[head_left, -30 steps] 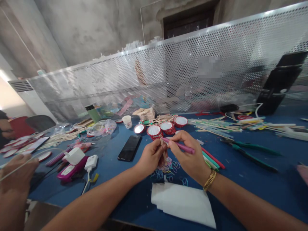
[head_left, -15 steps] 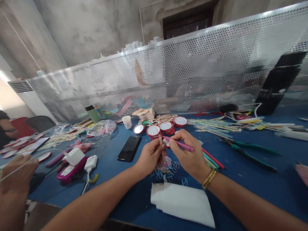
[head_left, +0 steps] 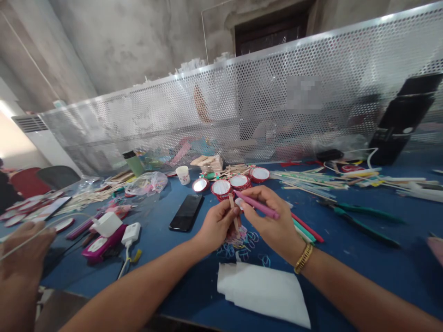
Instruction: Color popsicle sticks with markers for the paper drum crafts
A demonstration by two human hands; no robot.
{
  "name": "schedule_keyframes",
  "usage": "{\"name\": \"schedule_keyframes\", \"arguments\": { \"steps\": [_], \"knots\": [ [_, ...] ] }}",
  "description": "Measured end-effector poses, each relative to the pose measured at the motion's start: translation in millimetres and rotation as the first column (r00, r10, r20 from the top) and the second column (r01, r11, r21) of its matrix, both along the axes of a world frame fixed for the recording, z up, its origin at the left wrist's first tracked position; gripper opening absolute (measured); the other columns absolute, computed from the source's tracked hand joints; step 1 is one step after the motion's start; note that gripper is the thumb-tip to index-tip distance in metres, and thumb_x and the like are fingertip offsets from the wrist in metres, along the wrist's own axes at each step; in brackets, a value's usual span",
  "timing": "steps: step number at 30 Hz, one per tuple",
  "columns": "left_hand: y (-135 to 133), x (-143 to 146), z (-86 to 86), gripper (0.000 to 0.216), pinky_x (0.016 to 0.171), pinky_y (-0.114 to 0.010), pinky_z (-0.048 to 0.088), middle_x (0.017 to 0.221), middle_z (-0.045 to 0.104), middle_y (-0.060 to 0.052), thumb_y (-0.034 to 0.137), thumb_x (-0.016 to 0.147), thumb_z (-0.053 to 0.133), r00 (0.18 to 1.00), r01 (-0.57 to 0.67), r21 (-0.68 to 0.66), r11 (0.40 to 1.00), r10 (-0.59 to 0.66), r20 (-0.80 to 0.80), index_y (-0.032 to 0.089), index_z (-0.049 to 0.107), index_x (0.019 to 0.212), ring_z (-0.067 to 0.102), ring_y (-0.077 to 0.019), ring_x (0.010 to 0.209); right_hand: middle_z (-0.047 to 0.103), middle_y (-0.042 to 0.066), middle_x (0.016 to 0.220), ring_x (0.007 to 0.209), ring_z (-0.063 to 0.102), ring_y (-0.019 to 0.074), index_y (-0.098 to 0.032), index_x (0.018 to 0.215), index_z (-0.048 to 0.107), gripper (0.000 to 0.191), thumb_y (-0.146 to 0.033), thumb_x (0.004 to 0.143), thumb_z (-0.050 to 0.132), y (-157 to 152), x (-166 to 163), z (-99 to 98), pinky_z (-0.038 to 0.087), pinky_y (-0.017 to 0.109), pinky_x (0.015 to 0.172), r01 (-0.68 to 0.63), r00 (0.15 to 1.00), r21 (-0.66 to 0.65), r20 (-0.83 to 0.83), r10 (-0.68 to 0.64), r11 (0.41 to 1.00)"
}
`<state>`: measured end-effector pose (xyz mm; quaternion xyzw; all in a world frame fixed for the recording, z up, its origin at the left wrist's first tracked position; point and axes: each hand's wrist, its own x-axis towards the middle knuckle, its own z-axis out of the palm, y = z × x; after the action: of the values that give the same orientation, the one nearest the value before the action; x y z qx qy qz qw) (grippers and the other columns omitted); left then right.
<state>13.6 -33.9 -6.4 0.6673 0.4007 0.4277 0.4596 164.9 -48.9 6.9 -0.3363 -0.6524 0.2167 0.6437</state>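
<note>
My left hand [head_left: 216,227] is closed around a thin wooden stick [head_left: 233,211] held upright over the blue table [head_left: 363,258]. My right hand [head_left: 273,221] pinches a pink stick [head_left: 258,205] whose tip points at the wooden stick's upper end. The two hands nearly touch. Beneath them lies a scatter of small coloured rubber bands [head_left: 242,246]. Red and green sticks [head_left: 306,229] rest just right of my right hand.
A white folded cloth [head_left: 265,293] lies near the front edge. A black phone [head_left: 186,211], red-rimmed round mirrors [head_left: 230,184], green-handled pliers [head_left: 360,216], stick piles [head_left: 311,182] and a pink charger [head_left: 104,242] surround me. Another person's hand [head_left: 20,263] sits far left. A perforated metal screen [head_left: 242,101] backs the table.
My right hand tilted the pink stick a little, bringing its tip higher against the wooden stick. My left hand barely moved.
</note>
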Motion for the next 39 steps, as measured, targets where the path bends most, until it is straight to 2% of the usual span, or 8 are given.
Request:
{"name": "schedule_keyframes", "arguments": {
  "steps": [3, 7, 12, 21, 31, 39],
  "knots": [
    [-1.7, 0.9, 2.0, 0.046, 0.036, -0.02, 0.034, 0.053, 0.05, 0.006, 0.064, 0.082, 0.059, 1.0, -0.001, -0.005, 1.0, 0.001, 0.006, 0.019, 0.051, 0.078, 0.042, -0.0074, 0.037, 0.068, 0.0, 0.077, 0.07, 0.064, 0.0152, -0.02, 0.082, 0.063, 0.002, -0.018, 0.083, 0.062, 0.9, -0.4, -0.9, 0.05, 0.029, 0.067, 0.044, 0.999, -0.008, -0.02, -0.044, 0.999],
    [-3.3, 1.6, 3.3, 0.047, 0.035, -0.02, 0.033, 0.052, 0.051, 0.005, 0.066, 0.08, 0.058, 1.0, -0.007, -0.028, 1.0, 0.007, 0.002, 0.02, 0.05, 0.075, 0.042, -0.0083, 0.036, 0.062, -0.001, 0.069, 0.067, 0.06, 0.0149, -0.021, 0.069, 0.058, 0.019, -0.022, 0.087, 0.058, 5.0, 0.1, -3.8, 0.047, 0.03, 0.065, 0.064, 0.997, -0.012, -0.051, -0.065, 0.998],
    [-3.4, 1.4, 2.2, 0.048, 0.034, -0.02, 0.032, 0.05, 0.05, 0.006, 0.067, 0.08, 0.058, 1.0, -0.01, -0.037, 0.999, 0.01, 0.002, 0.02, 0.048, 0.074, 0.042, -0.0081, 0.035, 0.06, -0.002, 0.068, 0.061, 0.057, 0.0141, -0.021, 0.077, 0.059, 0.009, -0.022, 0.086, 0.059, 7.0, 0.6, -5.0, 0.046, 0.029, 0.059, 0.033, 0.995, -0.047, -0.098, -0.037, 0.998],
    [-4.9, 3.1, 2.9, 0.048, 0.036, -0.019, 0.033, 0.054, 0.051, 0.005, 0.065, 0.08, 0.06, 1.0, 0.007, -0.012, 1.0, -0.007, 0.006, 0.018, 0.05, 0.075, 0.042, -0.0066, 0.037, 0.062, -0.001, 0.066, 0.063, 0.059, 0.0152, -0.02, 0.073, 0.058, 0.014, -0.025, 0.085, 0.061, 3.0, -1.6, -3.6, 0.048, 0.03, 0.061, 0.007, 0.994, -0.103, -0.106, -0.018, 0.995],
    [-7.8, 3.1, 3.9, 0.047, 0.034, -0.019, 0.034, 0.049, 0.05, 0.006, 0.065, 0.081, 0.058, 1.0, 0.022, -0.044, 0.999, -0.021, 0.008, 0.02, 0.05, 0.074, 0.042, -0.0076, 0.035, 0.057, -0.002, 0.065, 0.062, 0.055, 0.0138, -0.021, 0.066, 0.055, 0.018, -0.02, 0.085, 0.057, 4.1, -0.5, -1.7, 0.046, 0.029, 0.061, 0.074, 0.997, -0.033, -0.014, -0.075, 0.997],
    [-7.5, 2.4, 3.2, 0.047, 0.034, -0.018, 0.034, 0.051, 0.051, 0.006, 0.065, 0.081, 0.058, 1.0, 0.01, -0.056, 0.998, -0.011, -0.009, 0.019, 0.05, 0.075, 0.043, -0.0068, 0.036, 0.059, -0.002, 0.067, 0.064, 0.055, 0.0142, -0.021, 0.069, 0.055, 0.018, -0.023, 0.087, 0.058, 9.2, 2.1, -6.1, 0.045, 0.03, 0.063, 0.047, 0.998, -0.02, -0.037, -0.048, 0.999]
  ]
}}
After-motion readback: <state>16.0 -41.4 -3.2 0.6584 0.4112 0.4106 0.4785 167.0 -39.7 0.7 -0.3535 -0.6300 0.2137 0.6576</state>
